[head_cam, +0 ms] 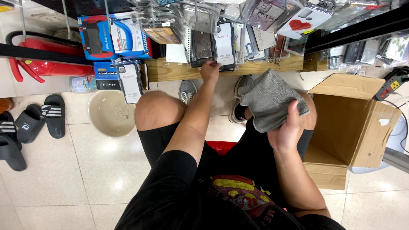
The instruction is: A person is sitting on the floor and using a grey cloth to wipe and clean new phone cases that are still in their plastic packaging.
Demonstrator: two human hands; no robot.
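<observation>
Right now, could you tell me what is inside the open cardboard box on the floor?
The cardboard box shows only bare brown inner walls and part of its floor, with nothing visible in it. The right hand holding the grey cloth covers its left inner corner, so that part cannot be checked.

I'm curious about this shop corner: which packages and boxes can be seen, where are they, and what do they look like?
Phone case packs: clear sleeves hanging in a row, top centre; the left hand touches them.
Blue boxes: upper left, blue and red.
White-backed case pack: leaning below the blue boxes.
Cardboard box: open, brown, right.
Grey cloth: in the right hand.
</observation>
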